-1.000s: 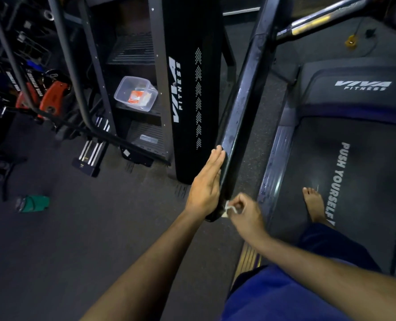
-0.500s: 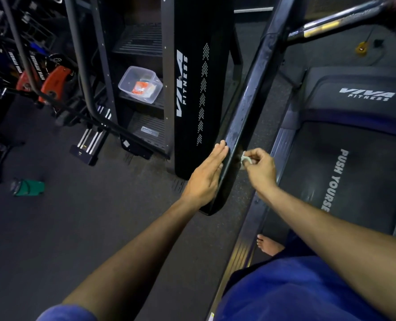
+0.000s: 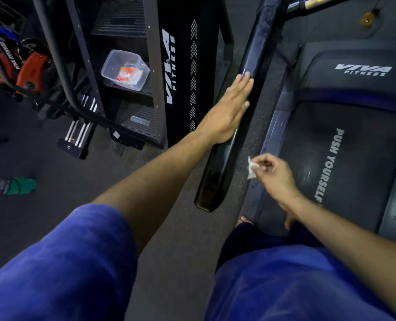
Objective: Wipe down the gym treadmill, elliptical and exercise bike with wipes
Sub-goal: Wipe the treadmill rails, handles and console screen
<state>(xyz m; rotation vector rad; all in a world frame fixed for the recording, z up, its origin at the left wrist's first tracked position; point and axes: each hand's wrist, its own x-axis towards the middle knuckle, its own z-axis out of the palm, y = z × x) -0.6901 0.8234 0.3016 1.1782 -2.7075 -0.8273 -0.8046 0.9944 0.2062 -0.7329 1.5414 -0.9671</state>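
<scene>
The treadmill's glossy black left handrail runs from top centre down to the middle of the view. My left hand lies flat against its left side with the fingers straight. To the right of the rail's lower end, my right hand pinches a small crumpled white wipe, which is a little apart from the rail. The dark treadmill belt with white lettering lies at the right, under my bare feet.
A black Viva Fitness machine column stands left of the rail, with a clear plastic tub on its steps. Red-and-black equipment fills the far left. A green bottle lies on the dark floor.
My right hand with the wipe has dropped from the middle of the rail toward its lower end and come off it. My left hand has slid further up the rail.
</scene>
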